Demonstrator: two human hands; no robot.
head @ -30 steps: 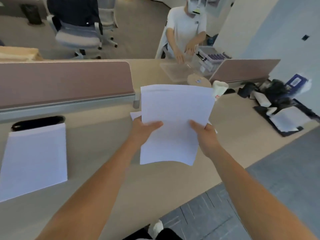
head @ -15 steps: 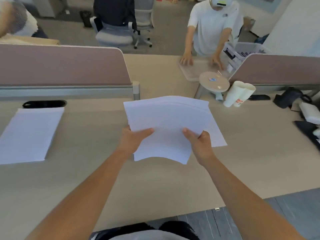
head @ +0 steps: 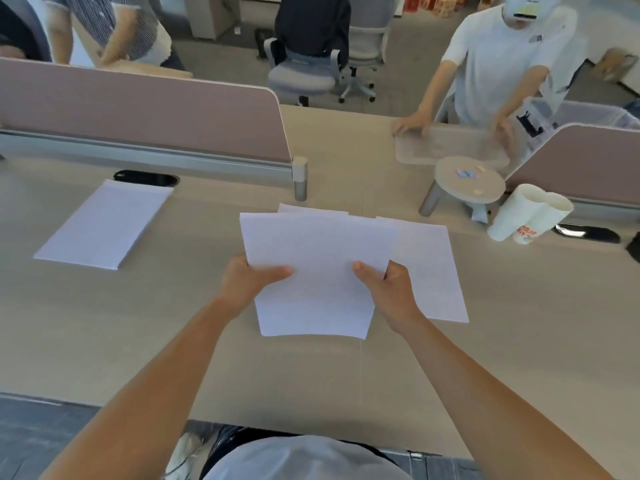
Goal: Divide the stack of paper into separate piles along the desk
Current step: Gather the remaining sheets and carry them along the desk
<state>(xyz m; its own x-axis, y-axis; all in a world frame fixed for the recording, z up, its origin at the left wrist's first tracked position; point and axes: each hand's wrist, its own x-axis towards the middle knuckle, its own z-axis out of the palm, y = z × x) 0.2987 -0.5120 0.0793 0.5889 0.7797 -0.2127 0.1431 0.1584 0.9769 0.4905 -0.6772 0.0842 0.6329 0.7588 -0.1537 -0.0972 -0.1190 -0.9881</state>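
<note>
I hold a sheaf of white paper point(head: 318, 258) above the middle of the beige desk point(head: 173, 341). My left hand point(head: 247, 282) grips its left edge with the thumb on top. My right hand point(head: 386, 292) grips its right edge the same way. Under and to the right of the held sheets lies a pile of white paper point(head: 429, 268) flat on the desk. A separate pile of paper point(head: 104, 225) lies at the far left of the desk, near a black cable slot point(head: 147, 177).
A pink divider screen point(head: 138, 109) runs along the back left, another stands at the back right point(head: 581, 161). Two white paper cups point(head: 526, 213) and a small round stand point(head: 469, 181) sit at the right. A person point(head: 502, 64) stands across the desk, hands on a clear tray point(head: 446, 143).
The view has swung left and down, so the desk now lies squarely ahead. The held sheaf has come lower and flatter, with the right pile showing from beneath it.
</note>
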